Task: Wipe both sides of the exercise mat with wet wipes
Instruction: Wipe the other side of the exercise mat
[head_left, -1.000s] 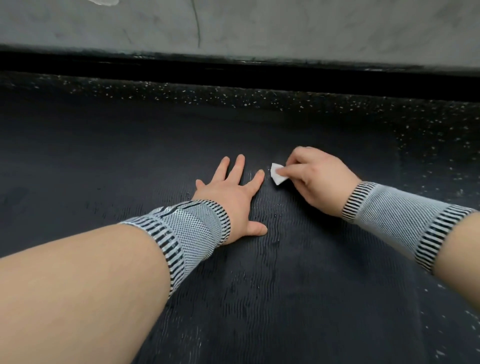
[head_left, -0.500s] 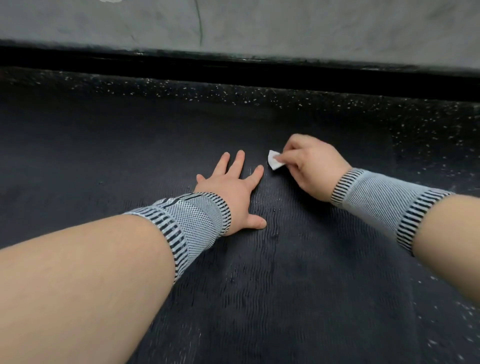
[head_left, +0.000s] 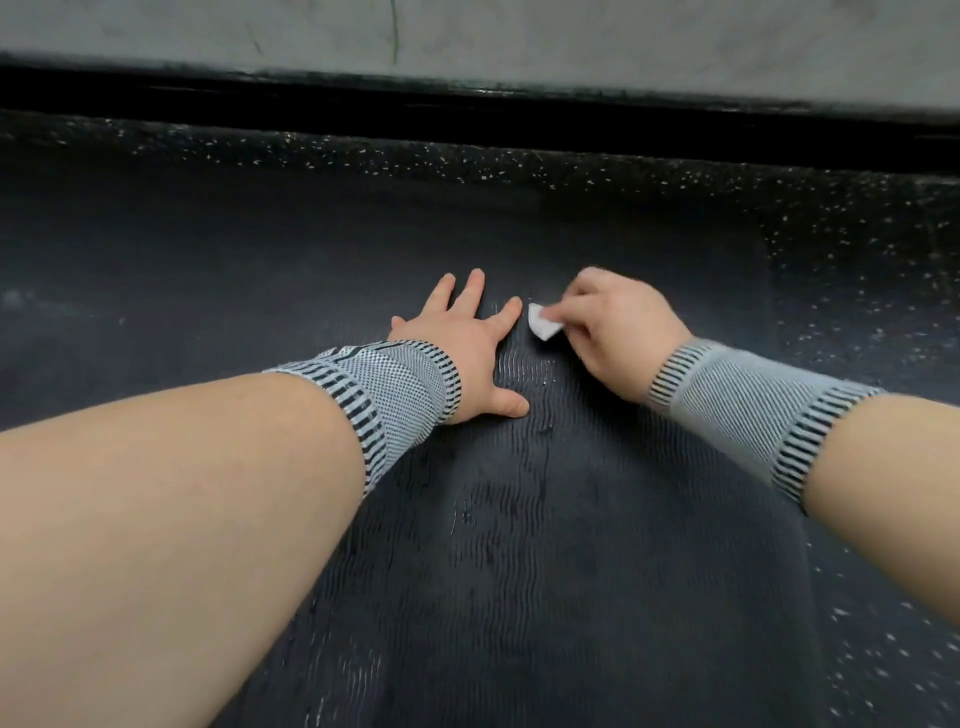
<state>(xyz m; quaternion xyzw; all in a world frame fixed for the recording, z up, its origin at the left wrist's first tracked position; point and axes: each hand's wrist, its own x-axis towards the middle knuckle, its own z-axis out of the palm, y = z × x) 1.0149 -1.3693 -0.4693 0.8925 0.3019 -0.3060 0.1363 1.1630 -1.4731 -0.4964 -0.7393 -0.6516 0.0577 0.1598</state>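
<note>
Left hand (head_left: 470, 347) lies flat, fingers spread, on the ribbed black mat (head_left: 519, 571) while right hand (head_left: 610, 325) pinches a small folded white wipe (head_left: 542, 322).

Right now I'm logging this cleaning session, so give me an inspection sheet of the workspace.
Surface: dark ribbed exercise mat lying flat on speckled floor.
Job's things: small white wet wipe on the mat.
Clutter: nothing seen.
Grippers: left hand flat on the mat, fingers spread; right hand pinches the wipe.
Cables: nothing seen.
Surroundings: grey wall above a black baseboard; striped wrist sleeves on both arms.
</note>
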